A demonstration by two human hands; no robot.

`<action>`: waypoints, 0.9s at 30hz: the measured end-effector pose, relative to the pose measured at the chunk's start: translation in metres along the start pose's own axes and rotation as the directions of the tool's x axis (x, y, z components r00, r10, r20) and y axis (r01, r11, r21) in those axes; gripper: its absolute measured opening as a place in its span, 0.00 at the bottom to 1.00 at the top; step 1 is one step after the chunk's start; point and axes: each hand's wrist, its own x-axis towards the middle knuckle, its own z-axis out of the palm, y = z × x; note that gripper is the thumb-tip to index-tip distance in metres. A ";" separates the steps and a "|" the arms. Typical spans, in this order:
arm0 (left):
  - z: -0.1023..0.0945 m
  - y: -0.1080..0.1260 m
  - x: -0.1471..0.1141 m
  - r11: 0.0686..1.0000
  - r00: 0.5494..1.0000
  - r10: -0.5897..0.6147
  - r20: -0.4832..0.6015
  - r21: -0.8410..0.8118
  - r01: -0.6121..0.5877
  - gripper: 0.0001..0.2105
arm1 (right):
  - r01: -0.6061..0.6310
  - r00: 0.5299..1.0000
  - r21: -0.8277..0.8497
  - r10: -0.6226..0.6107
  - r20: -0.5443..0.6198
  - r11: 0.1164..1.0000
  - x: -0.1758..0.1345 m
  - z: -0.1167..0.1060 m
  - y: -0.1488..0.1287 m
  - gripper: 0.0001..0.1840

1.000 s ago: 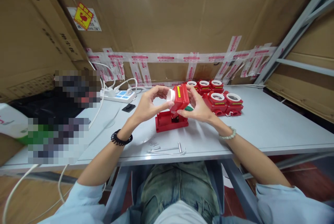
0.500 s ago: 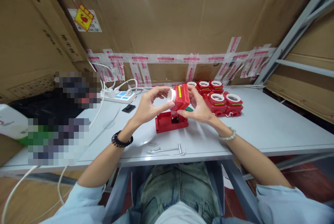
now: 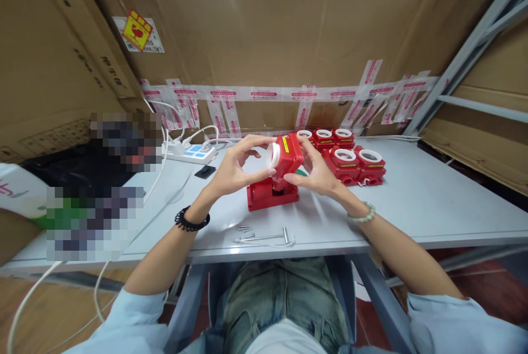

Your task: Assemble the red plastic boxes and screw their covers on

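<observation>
Red box [image 3: 290,162] up in both hands, tilted, white ring [image 3: 274,157] facing left, just above the red base [image 3: 264,200] on the table [image 3: 429,194]. Left hand [image 3: 231,170] clamped on the ring side, thumb below, fingers on top; right hand [image 3: 317,171] clamped on the opposite side. Versus a second ago: box turned slightly, more of ring face showing; base, screws [image 3: 244,228] and metal tool [image 3: 285,234] unmoved. Tool lies near table's front edge. Other red boxes [image 3: 346,164] crowd behind right hand; tabletop runs on beyond them rightward. Power strip [image 3: 193,154] sits back left, cardboard [image 3: 247,24] walls the rear.
</observation>
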 end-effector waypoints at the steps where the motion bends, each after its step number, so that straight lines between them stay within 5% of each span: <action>1: 0.000 0.000 0.000 1.000 1.000 -0.006 -0.006 -0.005 0.006 0.25 | 0.003 1.000 -0.004 -0.003 0.000 1.000 0.000 0.000 -0.001 0.44; 17: 0.008 -0.001 -0.001 0.984 0.986 -0.145 -0.087 -0.119 0.135 0.18 | 0.115 0.993 -0.154 -0.119 -0.015 0.981 -0.002 0.001 -0.001 0.44; 27: 0.004 0.003 -0.001 0.997 0.998 -0.002 -0.055 -0.071 -0.002 0.23 | 0.123 0.992 -0.137 -0.125 -0.007 0.983 -0.002 0.001 -0.009 0.44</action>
